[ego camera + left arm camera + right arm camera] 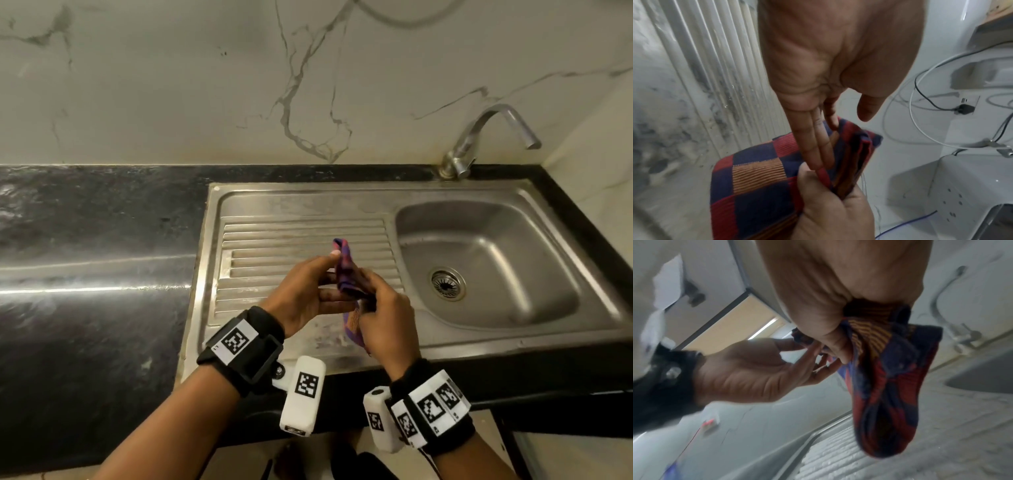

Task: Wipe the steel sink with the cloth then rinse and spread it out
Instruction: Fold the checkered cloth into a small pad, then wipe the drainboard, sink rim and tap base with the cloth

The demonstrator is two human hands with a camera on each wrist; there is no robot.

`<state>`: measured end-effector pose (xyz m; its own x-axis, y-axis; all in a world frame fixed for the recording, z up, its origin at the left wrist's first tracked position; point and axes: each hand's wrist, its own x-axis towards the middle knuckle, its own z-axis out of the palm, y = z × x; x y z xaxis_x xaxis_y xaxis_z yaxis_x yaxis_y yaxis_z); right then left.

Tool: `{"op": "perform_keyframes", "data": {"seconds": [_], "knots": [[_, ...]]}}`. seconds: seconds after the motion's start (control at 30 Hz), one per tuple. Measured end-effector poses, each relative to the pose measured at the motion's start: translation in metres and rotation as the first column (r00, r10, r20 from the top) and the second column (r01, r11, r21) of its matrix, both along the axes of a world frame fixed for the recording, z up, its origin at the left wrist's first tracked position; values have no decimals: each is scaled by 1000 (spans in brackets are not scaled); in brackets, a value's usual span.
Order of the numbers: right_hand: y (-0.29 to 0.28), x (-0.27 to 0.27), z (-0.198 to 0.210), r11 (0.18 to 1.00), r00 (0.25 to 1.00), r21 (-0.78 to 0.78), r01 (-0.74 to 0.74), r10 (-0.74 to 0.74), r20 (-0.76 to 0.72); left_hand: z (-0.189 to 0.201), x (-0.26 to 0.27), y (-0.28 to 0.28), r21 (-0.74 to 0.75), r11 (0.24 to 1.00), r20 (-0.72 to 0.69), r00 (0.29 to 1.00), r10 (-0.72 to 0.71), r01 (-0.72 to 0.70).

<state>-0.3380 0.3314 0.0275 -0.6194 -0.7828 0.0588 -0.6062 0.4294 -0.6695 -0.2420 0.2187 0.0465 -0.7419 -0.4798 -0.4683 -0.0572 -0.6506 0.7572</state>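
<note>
A: Where is the cloth now?

B: In the air over the ribbed drainboard, just left of the basin, held between both hands. It touches no steel. It is folded or bunched into a narrow bundle of red, blue and orange checks.

A: And the hands?

B: The right hand has thumb and fingers curled round the lower part of the bundle, pinching the layers together. The left hand is mostly flat: its fingers lie straight along the cloth's face, thumb held off to one side. I would call that steadying rather than gripping.

A: How will it handle?

B: Soft and limp, I judge. The free end sags under the right hand in the right wrist view. A thin thread of water seems to run from the folds in the left wrist view, so it is probably wet, a little heavier than dry, and inclined to cling to itself.

A: Where should it be taken?

B: For spreading, by two neighbouring corners or one hem, so the folds drop open. A grip on the thick middle only keeps it bunched. The corners are buried in the folds, so they may need finding by feel.

A: Is the tap running?

B: No stream shows at the spout.
</note>
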Motion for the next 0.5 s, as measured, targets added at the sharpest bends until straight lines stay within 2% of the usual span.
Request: {"op": "perform_keyframes", "data": {"seconds": [0.13, 0.23, 0.37, 0.5], "knots": [[3, -43, -2, 988, 958, -94, 123, -94, 271, -4, -29, 3, -126, 991, 58, 998, -31, 38], [7, -77, -9, 970, 912, -132, 205, -140, 387, -10, -51, 7, -285, 951, 147, 986, -79, 118], [13, -121, -6, 967, 884, -124, 221, -145, 445, -20, -81, 6, -400, 884, 297, 946, -127, 244], [9, -171, -5, 969, 912, -125, 211, -149, 383, -31, -101, -7, -500, 765, 486, 863, -141, 406]]}}
